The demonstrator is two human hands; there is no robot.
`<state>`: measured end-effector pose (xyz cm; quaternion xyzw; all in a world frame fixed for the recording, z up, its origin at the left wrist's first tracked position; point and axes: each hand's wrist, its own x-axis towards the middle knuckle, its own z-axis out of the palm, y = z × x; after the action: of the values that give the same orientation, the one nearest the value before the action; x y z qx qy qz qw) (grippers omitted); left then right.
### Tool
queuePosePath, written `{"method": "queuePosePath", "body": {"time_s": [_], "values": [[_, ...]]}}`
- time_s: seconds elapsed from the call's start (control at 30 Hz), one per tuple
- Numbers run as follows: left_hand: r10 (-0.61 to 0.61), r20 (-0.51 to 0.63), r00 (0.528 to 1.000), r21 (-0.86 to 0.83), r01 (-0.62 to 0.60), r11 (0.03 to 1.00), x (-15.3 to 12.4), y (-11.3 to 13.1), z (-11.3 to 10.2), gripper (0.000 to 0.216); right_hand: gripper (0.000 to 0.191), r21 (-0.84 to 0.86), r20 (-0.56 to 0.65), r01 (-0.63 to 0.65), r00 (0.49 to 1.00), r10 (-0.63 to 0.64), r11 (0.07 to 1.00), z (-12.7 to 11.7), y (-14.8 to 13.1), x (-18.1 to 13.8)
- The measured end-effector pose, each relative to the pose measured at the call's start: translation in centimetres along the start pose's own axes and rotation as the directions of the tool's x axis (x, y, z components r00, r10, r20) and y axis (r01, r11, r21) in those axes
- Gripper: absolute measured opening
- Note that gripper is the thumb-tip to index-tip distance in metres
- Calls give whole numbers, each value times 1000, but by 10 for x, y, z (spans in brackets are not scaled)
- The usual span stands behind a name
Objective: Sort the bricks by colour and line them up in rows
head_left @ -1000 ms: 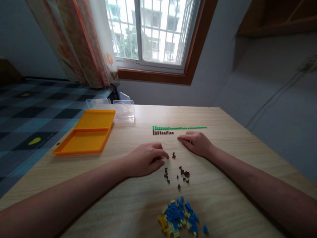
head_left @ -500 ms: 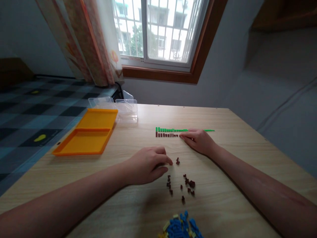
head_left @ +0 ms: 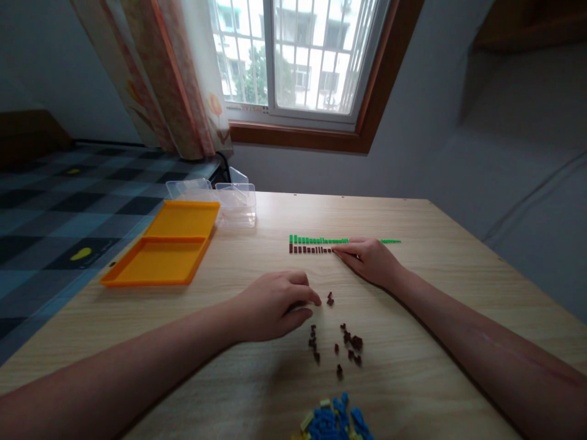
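My right hand [head_left: 364, 260] rests on the table with its fingertips pinched on a small brown building brick at the right end of the brown row [head_left: 307, 249]; the fingers mostly hide that piece. Just behind runs a row of green bricks [head_left: 316, 240], partly covered by the same hand. My left hand [head_left: 279, 305] hovers nearer to me, empty, thumb and forefinger apart. Close to its fingertips lie a few loose brown bricks [head_left: 330, 299]. More brown bricks [head_left: 355, 342] are scattered in front, with a short line of them [head_left: 314, 343] below the thumb.
A pile of blue and yellow bricks [head_left: 334, 421] lies at the near edge of view. To the left is an open orange case [head_left: 151, 282], with clear plastic boxes [head_left: 241, 214] behind it. A checked bed [head_left: 41, 201] borders the table's left side.
Both hands hold nearly the same poses and places over the table. The whole view has shifted slightly; the bricks keep their arrangement.
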<state>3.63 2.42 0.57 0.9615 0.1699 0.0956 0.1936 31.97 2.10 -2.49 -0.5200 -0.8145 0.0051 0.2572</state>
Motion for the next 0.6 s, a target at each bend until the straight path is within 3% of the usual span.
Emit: {"method": "queuePosePath", "body": {"time_s": [0.47,0.6], "values": [[23,-14,1000,-2,-23,1000,-1,-1,1,24,24,15,-17,11,1000,-11,1000,0,2,0],[35,-23,999,-10,-36,999,-1,-1,1,22,23,73,-79,42,996,-36,996,-1,0,-1]]}}
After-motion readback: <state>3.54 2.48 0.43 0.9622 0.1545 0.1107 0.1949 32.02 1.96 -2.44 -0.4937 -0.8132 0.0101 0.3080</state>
